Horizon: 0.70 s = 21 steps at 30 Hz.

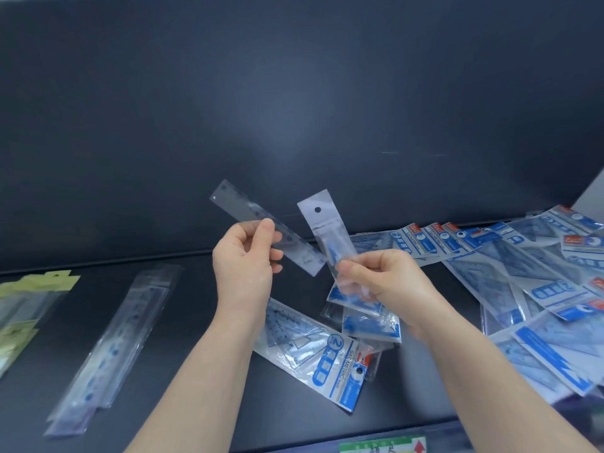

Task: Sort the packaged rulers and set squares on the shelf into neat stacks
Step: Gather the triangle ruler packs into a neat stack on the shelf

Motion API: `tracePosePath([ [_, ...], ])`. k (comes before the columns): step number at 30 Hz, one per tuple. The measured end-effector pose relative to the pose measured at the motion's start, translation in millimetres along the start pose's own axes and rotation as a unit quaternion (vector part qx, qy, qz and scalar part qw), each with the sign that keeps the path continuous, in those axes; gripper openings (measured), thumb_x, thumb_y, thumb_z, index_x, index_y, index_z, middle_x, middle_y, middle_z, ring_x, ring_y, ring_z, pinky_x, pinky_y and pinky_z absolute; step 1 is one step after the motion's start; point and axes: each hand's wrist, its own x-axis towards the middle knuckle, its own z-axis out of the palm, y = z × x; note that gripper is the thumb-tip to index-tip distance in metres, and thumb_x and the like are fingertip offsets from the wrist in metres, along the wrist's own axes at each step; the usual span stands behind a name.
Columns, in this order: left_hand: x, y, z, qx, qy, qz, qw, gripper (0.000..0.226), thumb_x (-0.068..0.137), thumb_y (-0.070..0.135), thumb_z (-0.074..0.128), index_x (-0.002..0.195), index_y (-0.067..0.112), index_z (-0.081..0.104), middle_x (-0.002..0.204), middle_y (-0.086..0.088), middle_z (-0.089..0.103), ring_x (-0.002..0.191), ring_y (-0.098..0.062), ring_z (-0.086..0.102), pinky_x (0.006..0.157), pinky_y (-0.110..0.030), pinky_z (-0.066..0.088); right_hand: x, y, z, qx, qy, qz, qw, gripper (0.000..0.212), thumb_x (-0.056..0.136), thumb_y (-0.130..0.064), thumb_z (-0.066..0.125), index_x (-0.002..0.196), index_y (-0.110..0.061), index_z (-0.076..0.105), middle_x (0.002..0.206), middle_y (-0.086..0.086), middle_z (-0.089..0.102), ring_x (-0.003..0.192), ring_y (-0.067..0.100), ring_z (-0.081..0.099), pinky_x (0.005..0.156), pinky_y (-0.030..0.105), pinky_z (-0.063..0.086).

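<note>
You saw the shelf in dim, cool light. A soft pale patch glowed at the centre of the dark back panel [294, 132]. The heaped packets [539, 273] on the right caught white glare on their plastic. Straight lines bowed towards the frame's edges, and the ruler packets [108, 338] at near left were smeared with blur.

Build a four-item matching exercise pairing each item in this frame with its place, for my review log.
1. clear plastic ruler
2. clear plastic sleeve with punched hole
3. yellow-topped flat packs
4. blue-and-white GEOMETRIC set-square pack

A. flat on the dark shelf, between the forearms
B. pinched by the left hand
C. far left end of shelf
D. gripped by the right hand

Pairs: 1-B, 2-D, 3-C, 4-A
</note>
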Motion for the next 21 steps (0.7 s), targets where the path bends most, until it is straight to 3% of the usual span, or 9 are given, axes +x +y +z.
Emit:
tracePosePath([
  [4,0,1,2,-0.007,0.015,0.005,1.0,0.012,0.097,0.02,0.058,0.092,0.01,0.062,0.074,0.003,0.067,0.055,-0.003,0.057,0.051,-0.019,0.051,4,2,3,0.001,0.006,-0.003,1.0,0.016,0.083,-0.032,0.073,0.088,-0.018,0.076,0.079,-0.004,0.076,0.071,0.008,0.067,0.073,0.028,0.053],
  [16,0,0,0,-0.01,0.051,0.018,0.998,0.016,0.098,0.02,0.055,0.083,0.016,0.058,0.07,0.003,0.059,0.051,-0.003,0.052,0.049,-0.02,0.048,7,-3,10,0.016,-0.011,0.008,1.0,0.018,0.085,-0.033,0.07,0.088,-0.017,0.075,0.082,-0.002,0.076,0.075,0.008,0.071,0.064,0.025,0.052],
  [21,1,-2,-3,0.013,0.024,0.01,1.0,0.016,0.098,0.021,0.057,0.084,0.015,0.06,0.071,0.003,0.061,0.052,-0.003,0.053,0.051,-0.021,0.05,6,-6,15,0.034,-0.044,0.004,0.998,0.012,0.083,-0.029,0.072,0.086,-0.018,0.075,0.083,0.0,0.076,0.079,0.013,0.071,0.076,0.031,0.055],
])
